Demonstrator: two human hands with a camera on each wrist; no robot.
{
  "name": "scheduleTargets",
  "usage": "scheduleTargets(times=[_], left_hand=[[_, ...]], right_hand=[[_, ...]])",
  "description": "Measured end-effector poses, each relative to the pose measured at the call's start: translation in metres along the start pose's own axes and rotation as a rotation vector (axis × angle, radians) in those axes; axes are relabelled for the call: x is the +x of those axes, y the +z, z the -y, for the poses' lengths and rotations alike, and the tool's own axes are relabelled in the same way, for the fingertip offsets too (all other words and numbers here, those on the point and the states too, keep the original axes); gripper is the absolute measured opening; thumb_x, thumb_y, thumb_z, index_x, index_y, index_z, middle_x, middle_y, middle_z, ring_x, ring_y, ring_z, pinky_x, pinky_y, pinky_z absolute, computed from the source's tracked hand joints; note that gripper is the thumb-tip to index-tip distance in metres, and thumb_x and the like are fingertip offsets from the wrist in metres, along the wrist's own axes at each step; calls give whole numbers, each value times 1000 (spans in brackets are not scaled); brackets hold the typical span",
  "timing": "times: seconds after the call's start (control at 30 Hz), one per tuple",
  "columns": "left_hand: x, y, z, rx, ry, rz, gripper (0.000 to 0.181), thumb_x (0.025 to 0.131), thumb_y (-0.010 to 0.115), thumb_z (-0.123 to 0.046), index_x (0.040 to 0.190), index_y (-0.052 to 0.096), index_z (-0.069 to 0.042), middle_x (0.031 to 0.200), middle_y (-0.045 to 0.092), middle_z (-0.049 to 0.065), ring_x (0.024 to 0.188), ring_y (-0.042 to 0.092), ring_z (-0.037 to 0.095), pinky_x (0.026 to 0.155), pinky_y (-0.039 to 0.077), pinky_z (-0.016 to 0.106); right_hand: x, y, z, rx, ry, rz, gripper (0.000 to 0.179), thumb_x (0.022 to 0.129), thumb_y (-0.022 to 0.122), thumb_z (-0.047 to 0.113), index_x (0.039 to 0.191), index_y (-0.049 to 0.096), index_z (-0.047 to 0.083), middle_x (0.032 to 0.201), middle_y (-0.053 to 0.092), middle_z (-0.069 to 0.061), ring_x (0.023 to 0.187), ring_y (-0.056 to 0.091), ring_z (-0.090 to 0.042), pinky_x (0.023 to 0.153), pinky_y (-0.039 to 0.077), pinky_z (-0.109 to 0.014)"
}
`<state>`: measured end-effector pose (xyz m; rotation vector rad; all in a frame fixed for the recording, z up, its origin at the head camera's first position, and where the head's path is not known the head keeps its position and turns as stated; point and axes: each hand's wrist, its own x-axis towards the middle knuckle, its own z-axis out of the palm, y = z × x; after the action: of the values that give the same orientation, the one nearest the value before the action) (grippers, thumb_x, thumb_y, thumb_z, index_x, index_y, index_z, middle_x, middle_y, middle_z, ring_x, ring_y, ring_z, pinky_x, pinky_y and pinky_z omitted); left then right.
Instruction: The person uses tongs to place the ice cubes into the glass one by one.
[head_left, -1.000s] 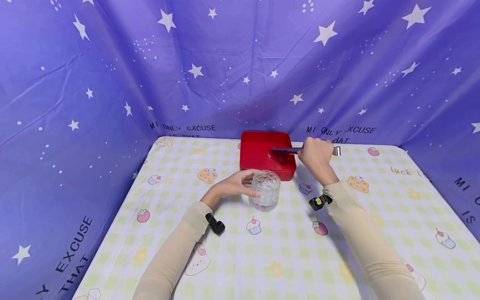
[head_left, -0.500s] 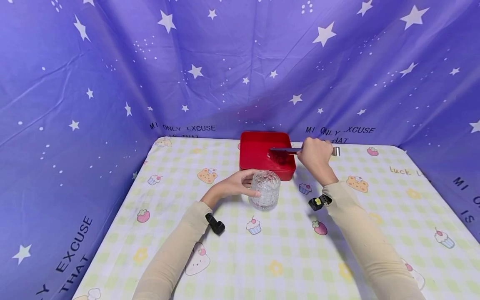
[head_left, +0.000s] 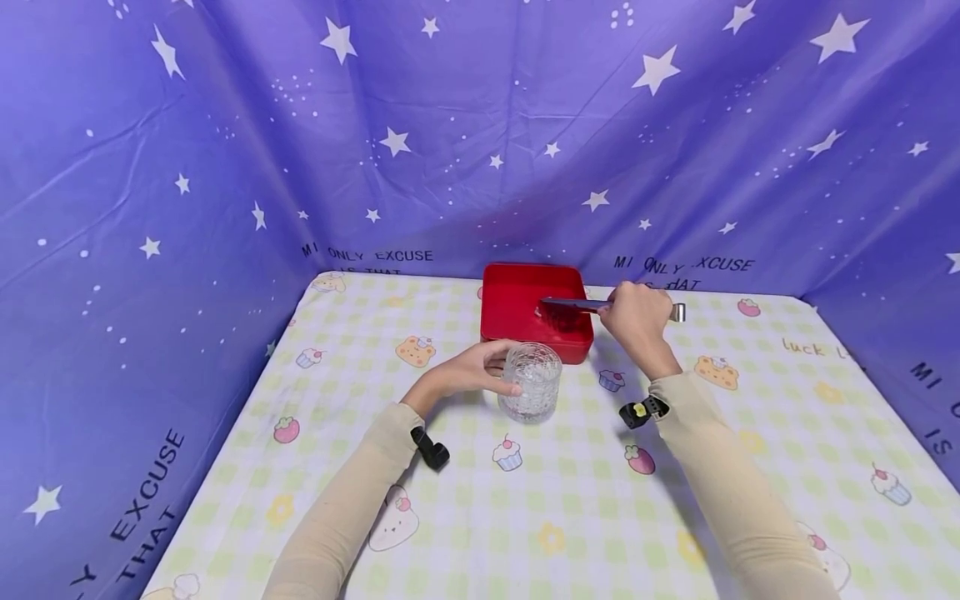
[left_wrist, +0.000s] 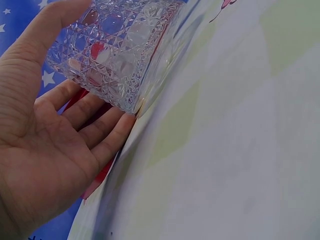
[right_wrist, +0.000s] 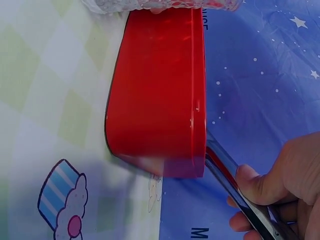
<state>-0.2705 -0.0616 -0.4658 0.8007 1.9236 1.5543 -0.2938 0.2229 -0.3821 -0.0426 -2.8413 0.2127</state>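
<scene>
My left hand point(head_left: 476, 367) holds a clear, cut-pattern drinking glass point(head_left: 531, 383) from its left side, thumb at the front. The glass stands upright on the table, just in front of a red box point(head_left: 517, 317). In the left wrist view the fingers point(left_wrist: 95, 120) curve behind the textured glass point(left_wrist: 115, 50). Metal tongs point(head_left: 573, 303) are gripped in my right hand point(head_left: 637, 317), with their ends reaching left over the open box. A small whitish spot shows by the tips, too small to identify. The right wrist view has the tongs point(right_wrist: 235, 195) crossing the box's rim.
A checked tablecloth point(head_left: 480, 517) printed with cupcakes, strawberries and bears covers the table. Purple star-patterned curtain point(head_left: 450, 167) hangs close behind the box and along both sides. Each wrist carries a black strap device point(head_left: 431, 450).
The head view has shifted slightly. My right hand and the tongs' handle sit a touch lower; the left hand, glass and box stay in place.
</scene>
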Motion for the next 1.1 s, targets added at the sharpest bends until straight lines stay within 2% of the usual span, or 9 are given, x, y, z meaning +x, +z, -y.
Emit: scheduleTargets(times=[0.17,0.33,0.57,0.8,1.1], left_hand=[[2,-1,-2,-9,6,16,73,88,75,-4,153,42,-7,149,54,13,138,53,27,115,47,35],[1,-2,-3,-4,9,1,73,88,76,-3,152,43,-8,148,55,12,137,53,26,116,47,36],[0,-1,-1,-12,1,8,74,87,75,-2,153,42,-7,148,54,13,138,53,27,115,47,36],[1,-1,-3,-19,-1,7,74,86,76,-1,152,43,-7,146,55,14,135,55,28,113,49,35],[1,0,-1,-6,-15,-5,73,87,76,-3,152,43,-8,147,55,13,137,53,26,115,47,35]], right_hand=[[1,0,-4,10,16,5,15,82,73,22,81,79,8,74,72,-16,72,66,-42,50,39,-44],[1,-2,-3,37,13,5,17,84,73,25,81,80,10,72,71,-14,69,65,-40,46,37,-42],[-1,-4,-7,121,50,58,20,87,75,27,89,82,8,73,73,-13,65,61,-31,46,34,-37],[-2,-7,-15,178,65,59,23,88,76,28,94,82,7,80,75,-15,67,63,-30,46,34,-36],[-4,-21,-22,229,113,105,31,90,74,34,105,81,8,102,76,-18,82,66,-35,51,39,-37]])
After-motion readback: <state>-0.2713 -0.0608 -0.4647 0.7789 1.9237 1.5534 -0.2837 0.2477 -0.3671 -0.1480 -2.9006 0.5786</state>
